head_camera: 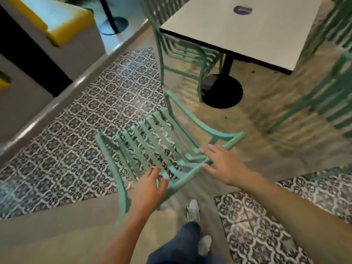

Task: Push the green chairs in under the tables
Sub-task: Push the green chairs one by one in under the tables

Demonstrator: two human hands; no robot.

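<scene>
both hands (146,184) (222,164) rest loose-fingered on the green chair's (152,147) back rail, the table (247,31) straight ahead beyond it.

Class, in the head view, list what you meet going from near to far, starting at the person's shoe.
shoe → left hand → near green chair → black table base → white tabletop

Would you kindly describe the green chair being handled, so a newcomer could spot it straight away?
Start at the white square table on its black pedestal base. On the floor in front of it stands a green slatted chair, with both hands, left and right, on its top rail. Unlike the chair tucked under the table, it stands clear of it, over the patterned tiles.
</scene>
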